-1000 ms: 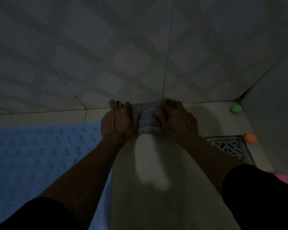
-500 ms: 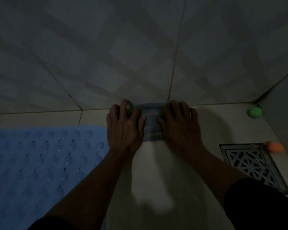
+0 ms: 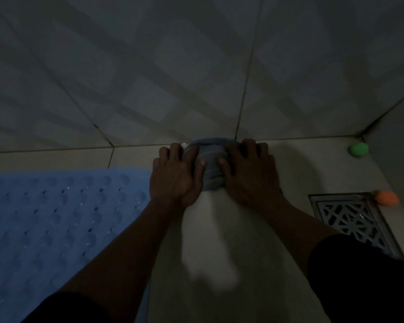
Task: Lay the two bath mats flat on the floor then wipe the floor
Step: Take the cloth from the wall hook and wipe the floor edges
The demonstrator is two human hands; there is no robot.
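Observation:
A grey-blue striped cloth (image 3: 212,164) lies bunched on the pale floor tile, right against the base of the tiled wall. My left hand (image 3: 176,176) presses its left side and my right hand (image 3: 250,174) presses its right side, fingers spread over it. A blue bath mat (image 3: 56,220) with round bumps lies flat on the floor to the left, its edge under my left forearm. Only one mat is in view.
A square metal floor drain (image 3: 352,220) sits at the right. An orange ball (image 3: 387,198) rests at its far corner and a green ball (image 3: 359,149) lies in the wall corner. Tiled walls (image 3: 173,66) close the space ahead and to the right.
Both hands have pushed the cloth forward along the floor until it meets the wall's base. The fingers have flattened out over the cloth.

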